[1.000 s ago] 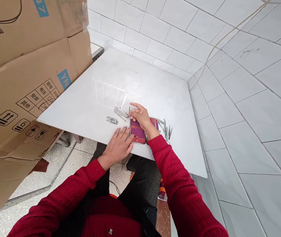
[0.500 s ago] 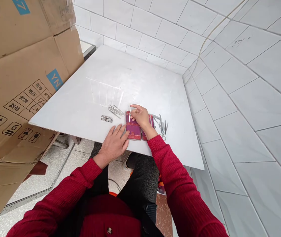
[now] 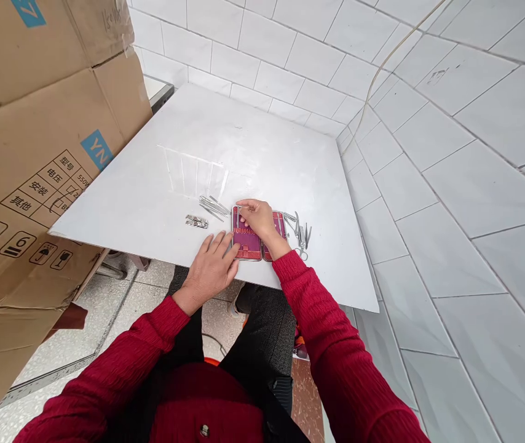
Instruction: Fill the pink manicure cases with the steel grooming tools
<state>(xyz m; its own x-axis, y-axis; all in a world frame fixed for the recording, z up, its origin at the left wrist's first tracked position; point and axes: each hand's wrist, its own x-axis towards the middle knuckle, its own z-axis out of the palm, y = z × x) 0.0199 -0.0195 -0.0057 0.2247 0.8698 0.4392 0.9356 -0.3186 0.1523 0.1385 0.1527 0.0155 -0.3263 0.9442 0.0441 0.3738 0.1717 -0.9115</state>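
Observation:
A manicure case [image 3: 248, 254] lies unfolded on the white table, purple-red inside with a row of orange-red loops. My left hand [image 3: 210, 267] rests flat with fingers spread, its fingertips at the case's left edge. Over the upper part of the case, my right hand [image 3: 259, 219] pinches at a thin metal manicure tool [image 3: 238, 216] above the loops. The fingers hide part of that tool. Left of the case lie several slim metal tools [image 3: 214, 207] and nail clippers [image 3: 197, 221]. To its right are small scissors [image 3: 303, 252], nippers [image 3: 297, 223] and other metal tools.
The white table [image 3: 262, 147] reaches back to a tiled wall [image 3: 267, 64]. A tall cardboard box [image 3: 36, 154] stands along the left side. Another tiled wall [image 3: 465, 215] runs close on the right, with a pale cable [image 3: 382, 67] hanging in the corner.
My right hand has shifted slightly left and down with the slim tool, which now sits lower against the case. My left hand stays at the case's edge. The view has moved slightly.

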